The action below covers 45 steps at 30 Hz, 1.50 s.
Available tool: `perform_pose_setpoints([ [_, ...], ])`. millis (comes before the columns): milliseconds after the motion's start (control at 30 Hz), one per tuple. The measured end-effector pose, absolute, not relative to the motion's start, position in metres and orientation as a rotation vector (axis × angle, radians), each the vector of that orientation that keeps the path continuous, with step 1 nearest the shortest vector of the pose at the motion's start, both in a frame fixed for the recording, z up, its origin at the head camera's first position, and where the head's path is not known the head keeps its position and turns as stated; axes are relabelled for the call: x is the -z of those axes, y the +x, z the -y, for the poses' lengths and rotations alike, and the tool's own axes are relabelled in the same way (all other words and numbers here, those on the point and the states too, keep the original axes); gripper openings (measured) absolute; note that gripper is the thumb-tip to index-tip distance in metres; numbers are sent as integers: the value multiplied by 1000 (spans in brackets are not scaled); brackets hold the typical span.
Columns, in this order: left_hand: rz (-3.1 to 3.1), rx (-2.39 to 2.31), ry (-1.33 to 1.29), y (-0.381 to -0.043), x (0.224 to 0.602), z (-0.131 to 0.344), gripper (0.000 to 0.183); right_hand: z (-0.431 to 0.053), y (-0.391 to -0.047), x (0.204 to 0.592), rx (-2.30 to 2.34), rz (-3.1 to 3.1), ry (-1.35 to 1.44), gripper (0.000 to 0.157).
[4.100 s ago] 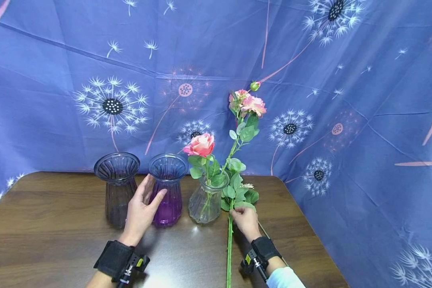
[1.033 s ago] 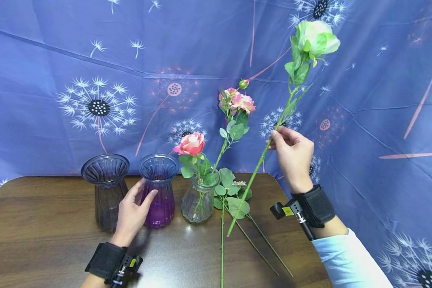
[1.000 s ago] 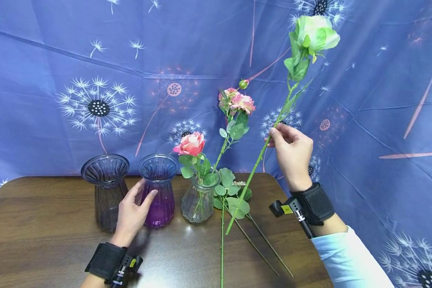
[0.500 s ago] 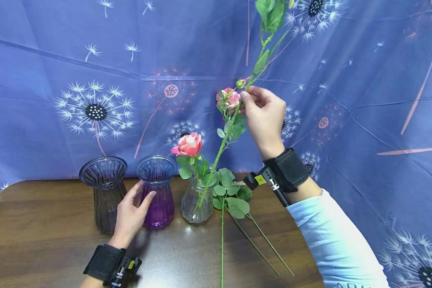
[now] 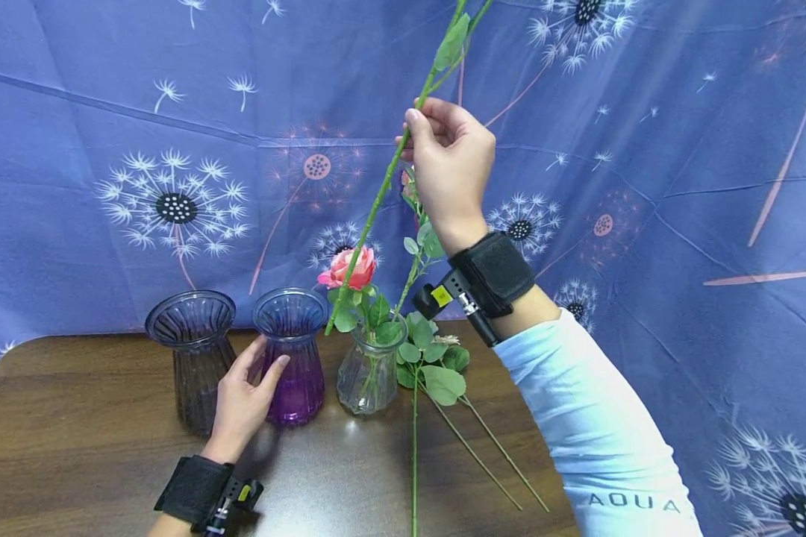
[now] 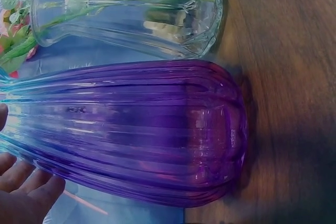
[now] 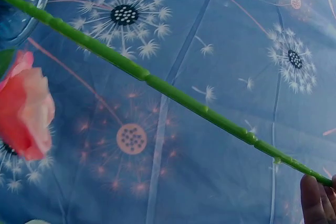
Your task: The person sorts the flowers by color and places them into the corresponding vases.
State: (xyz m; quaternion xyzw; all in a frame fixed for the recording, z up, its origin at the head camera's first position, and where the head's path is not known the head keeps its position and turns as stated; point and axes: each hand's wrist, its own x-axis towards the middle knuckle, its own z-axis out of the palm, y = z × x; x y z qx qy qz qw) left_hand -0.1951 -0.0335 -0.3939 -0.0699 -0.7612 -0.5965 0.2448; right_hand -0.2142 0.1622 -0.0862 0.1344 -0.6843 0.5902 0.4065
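Note:
My right hand (image 5: 451, 164) pinches the green stem (image 5: 381, 195) of an artificial flower between thumb and fingers, high in front of the backdrop. Its bloom is beyond the top of the head view. The stem slants down left, across a pink rose (image 5: 353, 268); its lower end hangs beside the rim of the purple-blue glass vase (image 5: 297, 384). My left hand (image 5: 243, 403) rests at that vase's left side, fingers spread and thumb across its front. In the left wrist view, the fingertips (image 6: 52, 184) lie along the ribbed glass. The right wrist view shows the stem (image 7: 173, 92) crossing diagonally.
Left of the purple vase stands a dark grey vase (image 5: 198, 373). To its right, a clear vase (image 5: 366, 377) holds the pink rose and another stem with pink blooms. Leafy stems (image 5: 443, 384) lie on the wooden table (image 5: 80, 432), before a blue dandelion-print cloth (image 5: 107, 97).
The right hand has gone from the lying stems to a raised hold on the pale green rose, then moved left and up, carrying the bloom out of view. The left hand stays at the purple vase.

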Motion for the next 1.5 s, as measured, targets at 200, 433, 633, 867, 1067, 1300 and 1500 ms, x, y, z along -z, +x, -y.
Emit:
perform_pose_setpoints([
  [200,2072,1663,-221,-195,395,33,47,-152,-218,81,-1476,1707,355,16],
  [433,2089,1634,-205,-195,396,34,48,-134,-220,87,-1488,1738,382,16],
  [633,2102,1641,-188,-194,397,36,49,-124,-220,98,-1489,1788,399,18],
  [867,2106,1621,-175,-195,397,35,49,-112,-225,113,-1445,1843,434,21],
  [1067,2151,1585,-168,-194,400,36,50,-106,-228,134,-1379,1912,480,22],
  [1300,2138,1608,-171,-194,401,36,50,-101,-234,149,-1377,1967,447,22],
  [1500,2123,1604,-189,-195,399,36,49,-98,-237,158,-1313,2011,409,23],
])
